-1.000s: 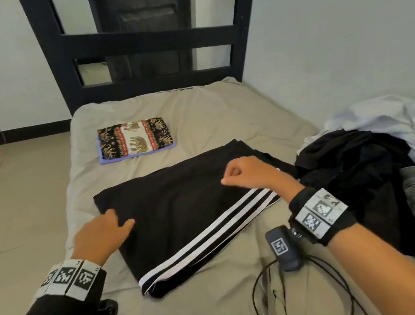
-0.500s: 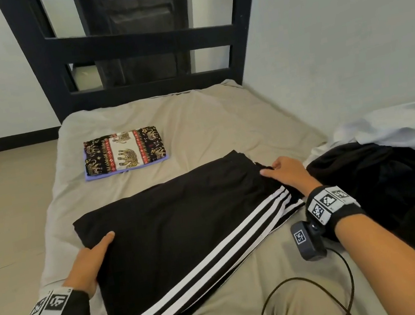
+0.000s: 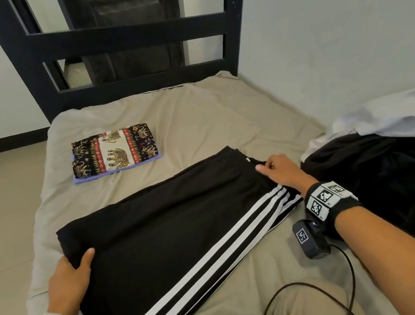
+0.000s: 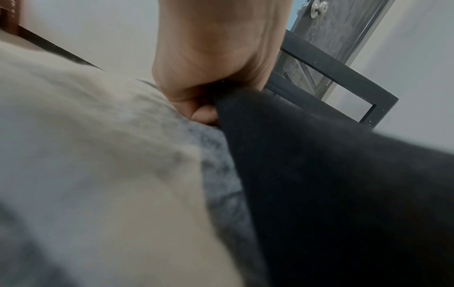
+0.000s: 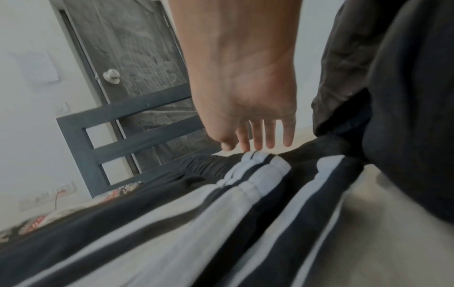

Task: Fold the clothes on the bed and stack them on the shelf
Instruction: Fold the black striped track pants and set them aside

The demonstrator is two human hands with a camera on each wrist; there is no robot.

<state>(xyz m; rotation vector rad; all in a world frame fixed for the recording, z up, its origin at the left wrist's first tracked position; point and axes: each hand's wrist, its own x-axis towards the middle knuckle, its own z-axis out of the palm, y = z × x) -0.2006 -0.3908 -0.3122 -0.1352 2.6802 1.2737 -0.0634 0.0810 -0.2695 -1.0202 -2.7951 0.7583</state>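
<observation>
Black striped track pants [image 3: 175, 234] lie folded across the bed [image 3: 208, 118]. Left hand [image 3: 69, 282] grips their left edge, thumb on top; right hand [image 3: 283, 172], fingers extended loosely, touches the waistband end.

Black track pants [image 3: 164, 236] (3 white stripes) folded flat on bed; patterned folded cloth [image 3: 113, 152] beyond.

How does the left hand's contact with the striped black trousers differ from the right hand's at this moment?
The left hand grips the striped black trousers at their left edge, thumb on top; the right hand has straight fingers. The left hand is at the plain end, the right hand at the waistband end. Both are at the garment's edges.
</observation>
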